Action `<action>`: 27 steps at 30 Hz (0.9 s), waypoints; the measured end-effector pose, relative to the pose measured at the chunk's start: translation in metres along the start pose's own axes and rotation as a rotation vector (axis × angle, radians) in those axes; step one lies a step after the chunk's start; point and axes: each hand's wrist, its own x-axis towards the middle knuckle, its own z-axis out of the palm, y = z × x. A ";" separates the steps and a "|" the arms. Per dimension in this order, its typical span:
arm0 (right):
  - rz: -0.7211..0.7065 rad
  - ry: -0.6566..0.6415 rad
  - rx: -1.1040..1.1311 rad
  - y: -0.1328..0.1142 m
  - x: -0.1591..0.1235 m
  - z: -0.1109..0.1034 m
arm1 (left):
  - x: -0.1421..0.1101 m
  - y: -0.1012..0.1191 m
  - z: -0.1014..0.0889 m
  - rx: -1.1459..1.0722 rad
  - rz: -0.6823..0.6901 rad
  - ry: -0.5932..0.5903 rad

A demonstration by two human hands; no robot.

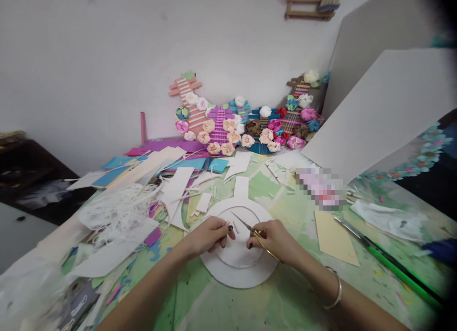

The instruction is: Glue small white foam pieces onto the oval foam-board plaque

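Note:
My right hand is closed on gold-handled scissors, whose slim blades point up and left towards my other hand. My left hand has its fingertips pinched together, with a thin white strip poking up from them. Under both hands lies a white round cut-out with a straight neck at its far side. A smaller ring outlines its middle, and a short loose strip rests inside that ring.
Paper offcuts and a heap of white cord cover the left side. On the right lie a cream card and a green-handled cutter. Flower-covered instrument-shaped crafts lean on the wall. A large white board rises at right.

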 end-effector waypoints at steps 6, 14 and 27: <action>0.063 0.187 -0.014 0.007 0.002 -0.023 | 0.005 -0.012 -0.023 0.447 0.014 0.322; 0.122 0.280 -0.080 0.011 0.003 -0.033 | 0.021 -0.010 -0.049 0.595 -0.009 0.470; 0.105 0.267 -0.108 0.013 0.003 -0.029 | 0.106 -0.011 -0.063 0.561 -0.188 0.562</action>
